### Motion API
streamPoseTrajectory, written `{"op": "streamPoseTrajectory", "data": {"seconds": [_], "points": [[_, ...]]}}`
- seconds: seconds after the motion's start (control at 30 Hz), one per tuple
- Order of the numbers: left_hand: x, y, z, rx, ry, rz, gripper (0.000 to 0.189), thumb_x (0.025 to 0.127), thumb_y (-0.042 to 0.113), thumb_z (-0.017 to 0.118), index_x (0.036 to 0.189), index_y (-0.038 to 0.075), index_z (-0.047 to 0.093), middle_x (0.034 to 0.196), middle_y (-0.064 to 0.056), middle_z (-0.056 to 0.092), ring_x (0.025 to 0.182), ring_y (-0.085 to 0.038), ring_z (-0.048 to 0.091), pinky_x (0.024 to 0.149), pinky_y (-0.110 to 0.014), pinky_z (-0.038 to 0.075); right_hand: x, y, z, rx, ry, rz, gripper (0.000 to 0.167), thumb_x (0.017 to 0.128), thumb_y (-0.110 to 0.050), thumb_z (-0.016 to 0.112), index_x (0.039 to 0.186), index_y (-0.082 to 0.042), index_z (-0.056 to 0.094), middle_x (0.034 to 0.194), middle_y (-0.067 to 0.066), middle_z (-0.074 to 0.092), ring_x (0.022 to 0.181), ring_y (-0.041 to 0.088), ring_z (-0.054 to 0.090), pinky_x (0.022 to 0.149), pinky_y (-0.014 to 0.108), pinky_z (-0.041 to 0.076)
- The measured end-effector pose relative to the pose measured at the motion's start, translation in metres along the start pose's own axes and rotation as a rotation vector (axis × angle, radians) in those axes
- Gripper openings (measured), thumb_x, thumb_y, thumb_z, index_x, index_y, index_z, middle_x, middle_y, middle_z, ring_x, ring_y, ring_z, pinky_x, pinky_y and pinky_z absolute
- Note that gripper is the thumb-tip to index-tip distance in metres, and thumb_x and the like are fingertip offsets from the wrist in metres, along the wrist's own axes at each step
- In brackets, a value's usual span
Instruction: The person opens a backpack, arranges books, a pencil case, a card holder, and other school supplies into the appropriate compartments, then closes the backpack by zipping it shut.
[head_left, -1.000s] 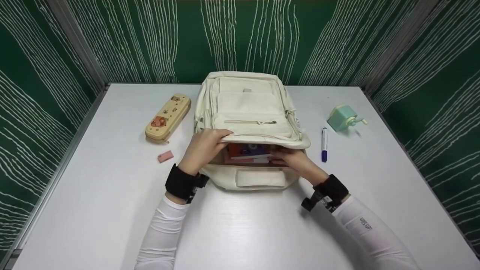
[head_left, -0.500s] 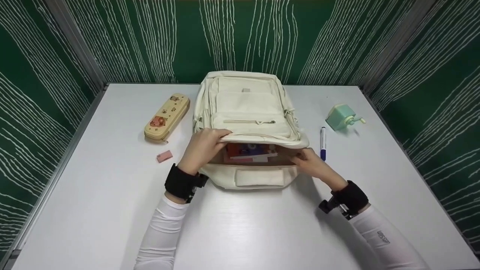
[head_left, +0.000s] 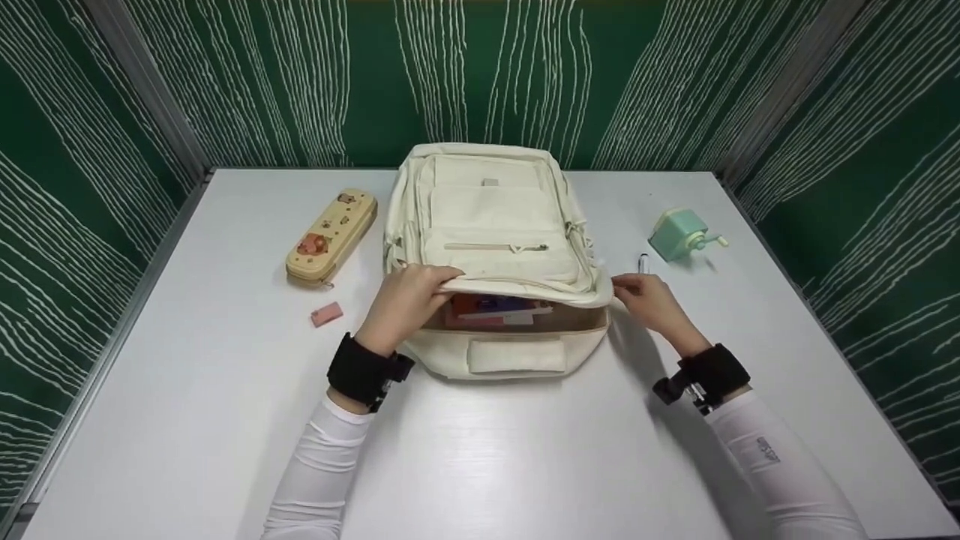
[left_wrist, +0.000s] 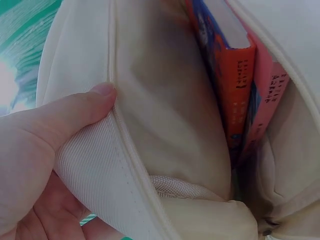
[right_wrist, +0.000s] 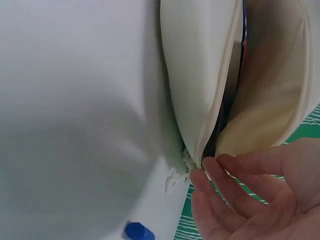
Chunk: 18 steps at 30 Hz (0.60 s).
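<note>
A cream backpack (head_left: pixel 491 210) lies on the table with its main compartment unzipped toward me. My left hand (head_left: pixel 403 304) grips the upper edge of the opening, thumb inside and fingers outside, and holds it raised. Inside, an orange-spined book (left_wrist: pixel 235 75) and a pink-spined book (left_wrist: pixel 267 95) stand side by side in the left wrist view. My right hand (head_left: pixel 651 301) is at the bag's right side, bent fingertips right at the end of the zipper opening. A pale zipper pull (right_wrist: pixel 172 182) hangs close to them; I cannot tell whether the fingertips pinch anything.
Left of the bag lie a yellow pencil case (head_left: pixel 330 236) and a pink eraser (head_left: pixel 326 313). On the right stands a mint-green crank pencil sharpener (head_left: pixel 679 232). A marker (head_left: pixel 643 263) is partly hidden behind the right hand; its blue cap (right_wrist: pixel 139 231) shows in the right wrist view.
My right hand has come out of the opening from beside the books and moved right to the bag's outer side. My left hand keeps its grip, and the raised edge has dipped slightly.
</note>
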<state>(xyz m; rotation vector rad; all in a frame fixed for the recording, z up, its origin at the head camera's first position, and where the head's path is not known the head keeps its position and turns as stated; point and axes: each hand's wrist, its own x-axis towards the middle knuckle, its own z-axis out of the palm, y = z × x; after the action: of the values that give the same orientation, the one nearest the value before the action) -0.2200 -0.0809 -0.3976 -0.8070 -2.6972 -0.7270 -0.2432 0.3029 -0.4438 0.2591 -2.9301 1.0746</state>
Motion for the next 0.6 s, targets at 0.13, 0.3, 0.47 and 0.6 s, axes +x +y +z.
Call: {"op": "streamPoseTrajectory", "data": {"seconds": [0.13, 0.3, 0.47, 0.6], "points": [[-0.002, 0.0, 0.003, 0.012, -0.026, 0.008, 0.016, 0.092, 0.01, 0.073, 0.108, 0.012, 0.077, 0.101, -0.011, 0.08, 0.089, -0.033, 0.077, 0.074, -0.048, 0.061, 0.014, 0.005, -0.004, -0.034, 0.008, -0.005, 0.029, 0.1, 0.0, 0.053, 0.122, 0.016, 0.065, 0.122, 0.036, 0.067, 0.115, 0.053, 0.065, 0.101, 0.06, 0.053], [-0.005, -0.001, 0.006, 0.017, -0.048, 0.013, 0.016, 0.09, 0.007, 0.073, 0.105, 0.012, 0.077, 0.099, -0.009, 0.08, 0.087, -0.032, 0.077, 0.072, -0.048, 0.06, 0.038, 0.011, -0.007, -0.095, -0.035, -0.048, 0.031, 0.097, 0.002, 0.055, 0.122, 0.019, 0.062, 0.124, 0.039, 0.064, 0.115, 0.055, 0.064, 0.102, 0.061, 0.051], [-0.007, -0.001, 0.009, 0.01, -0.087, -0.009, 0.018, 0.089, 0.008, 0.076, 0.105, 0.013, 0.078, 0.101, -0.008, 0.081, 0.091, -0.032, 0.077, 0.074, -0.048, 0.06, 0.058, 0.019, -0.006, -0.11, -0.118, -0.068, 0.034, 0.096, 0.001, 0.056, 0.125, 0.019, 0.06, 0.128, 0.04, 0.061, 0.116, 0.055, 0.064, 0.105, 0.06, 0.051], [-0.007, -0.001, 0.012, 0.008, -0.125, -0.026, 0.022, 0.088, 0.008, 0.076, 0.11, 0.013, 0.078, 0.106, -0.008, 0.081, 0.095, -0.031, 0.077, 0.078, -0.048, 0.061, 0.069, 0.027, -0.003, -0.095, -0.172, -0.087, 0.033, 0.095, 0.003, 0.054, 0.125, 0.016, 0.062, 0.127, 0.038, 0.063, 0.119, 0.054, 0.063, 0.106, 0.06, 0.05]]}}
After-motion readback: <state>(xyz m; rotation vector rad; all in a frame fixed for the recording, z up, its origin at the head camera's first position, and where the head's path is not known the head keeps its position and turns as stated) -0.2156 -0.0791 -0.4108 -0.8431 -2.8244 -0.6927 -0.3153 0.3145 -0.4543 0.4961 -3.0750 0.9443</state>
